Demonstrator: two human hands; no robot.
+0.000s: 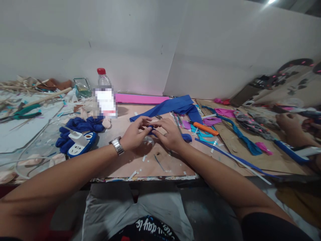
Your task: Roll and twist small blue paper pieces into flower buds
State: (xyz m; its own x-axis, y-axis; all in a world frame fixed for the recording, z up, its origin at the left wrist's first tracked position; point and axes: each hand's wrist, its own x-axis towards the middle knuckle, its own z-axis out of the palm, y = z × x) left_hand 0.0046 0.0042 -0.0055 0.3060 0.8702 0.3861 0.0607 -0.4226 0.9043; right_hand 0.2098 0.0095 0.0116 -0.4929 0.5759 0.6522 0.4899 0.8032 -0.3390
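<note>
Above the middle of the table, my left hand [136,132] and my right hand [169,132] meet with bent fingers around a small piece of blue fabric [151,130]. Both thumbs press on the fabric, and much of it is hidden by the fingers. A watch [116,146] is on my left wrist. A small blue piece [187,137] lies just right of my right hand. Behind my hands a folded blue cloth [165,107] is spread over the table. An orange-handled cutter [206,128] rests to the right among cyan and purple scraps.
A bottle with a red cap [101,71], a blue and white power strip [82,144] and bunched blue fabric [67,134] stand left. Green-handled pliers [26,112] lie far left. A thin white strip [243,163] crosses the right side. Another person's hand [289,124] is far right.
</note>
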